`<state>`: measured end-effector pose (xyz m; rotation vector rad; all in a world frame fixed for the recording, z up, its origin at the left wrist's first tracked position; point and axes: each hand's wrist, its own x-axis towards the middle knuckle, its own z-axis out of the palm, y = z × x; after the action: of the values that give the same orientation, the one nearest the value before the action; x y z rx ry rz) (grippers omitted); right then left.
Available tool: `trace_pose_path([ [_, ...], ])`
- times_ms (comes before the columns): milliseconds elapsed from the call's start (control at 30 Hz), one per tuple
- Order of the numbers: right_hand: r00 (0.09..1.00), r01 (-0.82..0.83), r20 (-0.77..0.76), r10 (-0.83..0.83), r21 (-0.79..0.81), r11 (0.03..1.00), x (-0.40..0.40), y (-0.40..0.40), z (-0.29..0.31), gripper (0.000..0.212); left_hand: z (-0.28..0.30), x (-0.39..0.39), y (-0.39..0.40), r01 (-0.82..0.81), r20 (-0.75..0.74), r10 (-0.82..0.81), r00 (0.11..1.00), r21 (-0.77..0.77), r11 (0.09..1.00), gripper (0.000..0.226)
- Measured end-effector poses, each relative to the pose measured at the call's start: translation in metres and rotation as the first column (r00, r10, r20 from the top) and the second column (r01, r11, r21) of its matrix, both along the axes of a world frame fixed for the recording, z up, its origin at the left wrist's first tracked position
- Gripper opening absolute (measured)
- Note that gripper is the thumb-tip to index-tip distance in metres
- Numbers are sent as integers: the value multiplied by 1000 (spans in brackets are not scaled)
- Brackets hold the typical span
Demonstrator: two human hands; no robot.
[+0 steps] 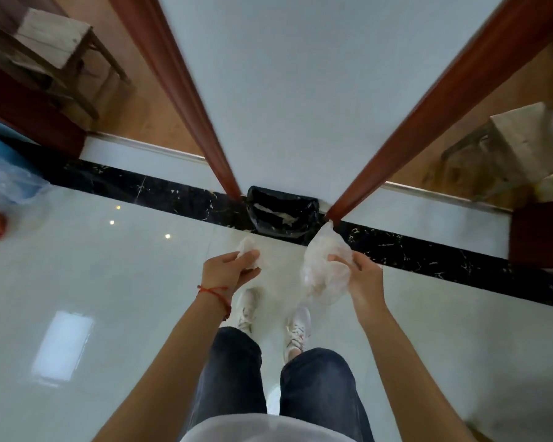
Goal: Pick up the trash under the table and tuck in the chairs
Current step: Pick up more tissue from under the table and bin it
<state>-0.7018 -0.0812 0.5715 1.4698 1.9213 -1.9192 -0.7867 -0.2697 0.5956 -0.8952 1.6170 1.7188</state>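
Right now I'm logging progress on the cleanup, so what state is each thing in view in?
left hand: closed on a crumpled tissue
right hand: gripping a clear plastic bag, which looks filled
trash bin: open, black liner, some white scraps inside, on the floor against the wall
left stool: upright
right stool: upright
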Motion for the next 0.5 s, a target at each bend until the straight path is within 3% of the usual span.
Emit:
trace_pose_path([
  [200, 989, 147, 20, -146, -43, 988, -25, -11, -50, 17, -61, -62, 14, 98, 61, -97, 993, -13, 995, 33],
  [400, 970, 243, 41, -240, -83, 966, -39, -14, -115, 3, -144, -105, 34, 120, 100, -115, 988, -46, 992, 37],
  [500, 964, 262, 57, -258, -82, 962, -49, -10, -146, 10, -184, -118, 45, 124, 130, -116, 985, -51, 991, 33],
])
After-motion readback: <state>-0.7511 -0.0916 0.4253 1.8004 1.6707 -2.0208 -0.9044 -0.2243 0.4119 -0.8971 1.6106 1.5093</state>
